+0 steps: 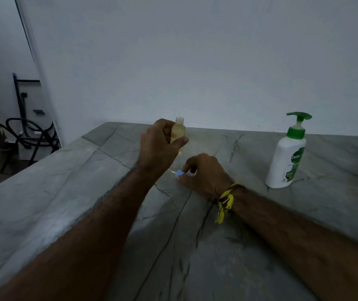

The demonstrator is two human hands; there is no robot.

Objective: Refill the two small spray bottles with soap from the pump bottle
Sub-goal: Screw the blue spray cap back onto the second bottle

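Left hand (159, 144) around uncapped spray bottle (179, 132), upright.

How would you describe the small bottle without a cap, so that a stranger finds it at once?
Start at the grey stone counter against the white wall. Near its far edge, left of the white pump bottle, the left hand holds a small clear bottle. Its open threaded neck and pale yellow liquid set it apart.

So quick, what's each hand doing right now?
Left hand: closed around the small open spray bottle.
Right hand: pinching the blue spray cap against the counter.
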